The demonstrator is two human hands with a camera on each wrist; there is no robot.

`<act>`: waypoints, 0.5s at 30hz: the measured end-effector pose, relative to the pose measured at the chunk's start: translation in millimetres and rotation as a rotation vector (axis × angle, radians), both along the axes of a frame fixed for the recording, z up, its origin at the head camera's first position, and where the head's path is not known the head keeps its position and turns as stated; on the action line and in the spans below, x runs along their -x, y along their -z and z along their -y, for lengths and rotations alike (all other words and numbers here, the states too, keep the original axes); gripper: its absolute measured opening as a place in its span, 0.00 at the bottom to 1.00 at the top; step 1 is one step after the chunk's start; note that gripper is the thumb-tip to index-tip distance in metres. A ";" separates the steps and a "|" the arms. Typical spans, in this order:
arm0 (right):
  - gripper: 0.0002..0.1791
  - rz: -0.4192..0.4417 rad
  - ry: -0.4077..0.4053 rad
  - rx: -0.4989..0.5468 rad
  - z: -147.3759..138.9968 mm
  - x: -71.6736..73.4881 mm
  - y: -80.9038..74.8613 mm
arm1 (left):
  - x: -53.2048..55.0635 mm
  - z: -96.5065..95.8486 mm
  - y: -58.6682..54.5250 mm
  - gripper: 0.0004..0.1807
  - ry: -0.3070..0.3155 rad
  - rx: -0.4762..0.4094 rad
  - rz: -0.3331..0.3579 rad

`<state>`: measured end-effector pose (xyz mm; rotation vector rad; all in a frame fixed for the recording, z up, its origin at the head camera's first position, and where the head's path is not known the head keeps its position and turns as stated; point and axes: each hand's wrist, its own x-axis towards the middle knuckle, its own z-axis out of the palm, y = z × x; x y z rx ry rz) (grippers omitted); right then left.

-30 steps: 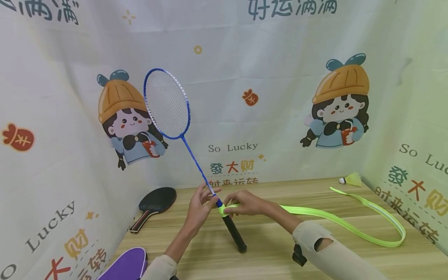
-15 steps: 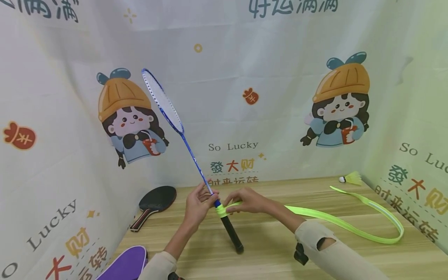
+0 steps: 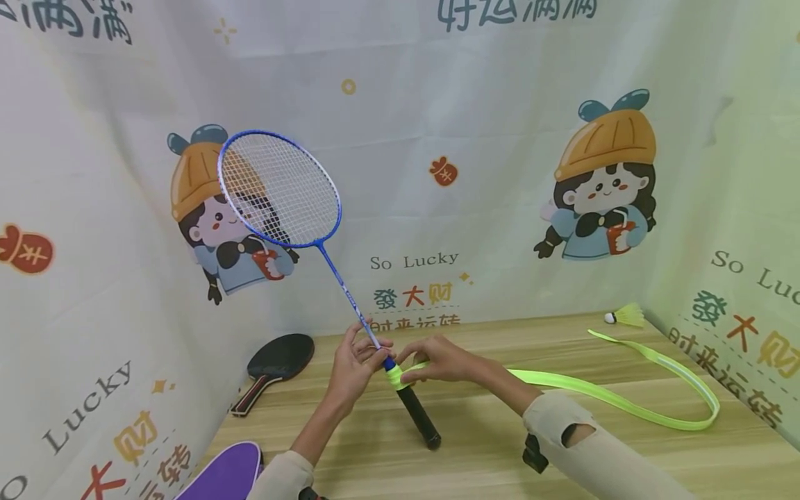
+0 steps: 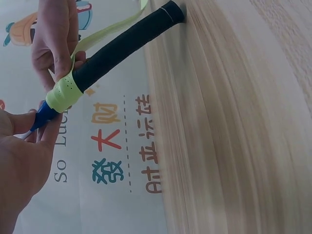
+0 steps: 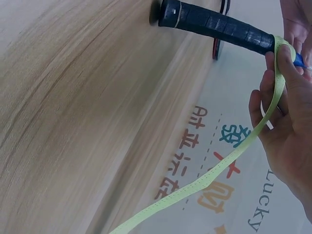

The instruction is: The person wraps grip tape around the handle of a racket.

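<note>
White cloth backdrop (image 3: 387, 201), one, printed with two hatted figures (image 3: 605, 194); wood-grain bench (image 3: 487, 448), one, set before it. Badminton racket (image 3: 334, 267), blue and white, one: held tilted over the bench, strung head raised to the left, black handle (image 3: 417, 415) pointed down; whether its lower end touches the wood cannot be told. Yellow-green tape (image 3: 594, 389), one length: wrapped at one end around the handle's top, the rest run off to the right and curved over the bench. Hands, two: by the left hand (image 3: 351, 371) the racket is pinched about the blue cone (image 4: 45, 113) just above the tape; by the right hand (image 3: 440, 361) the tape is pinched beside its wraps; each grip is narrow. The step in hand is judged to be the winding of the handle, at an early stage, most of the black being uncovered. For the next move, a taut tape and a turn of the racket seem called for. Table-tennis bat (image 3: 284, 357), one, laid at the left; shuttlecock (image 3: 627, 315), one, at the far right corner; purple object (image 3: 226, 472), one, only partly in view, its kind not told.
</note>
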<state>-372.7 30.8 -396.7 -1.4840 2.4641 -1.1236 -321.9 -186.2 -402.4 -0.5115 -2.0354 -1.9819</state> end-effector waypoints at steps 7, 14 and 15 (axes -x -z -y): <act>0.14 -0.040 0.004 -0.057 2.3 2.1 1.9 | 0.2 -1.6 0.9 0.27 0.042 -0.035 -0.025; 0.13 -0.054 0.015 -0.057 1.6 1.2 5.2 | 0.3 -2.1 2.9 0.24 -0.049 0.019 -0.016; 0.13 -0.056 0.019 -0.056 1.4 1.1 5.6 | 0.2 -2.1 2.9 0.25 -0.062 0.020 -0.011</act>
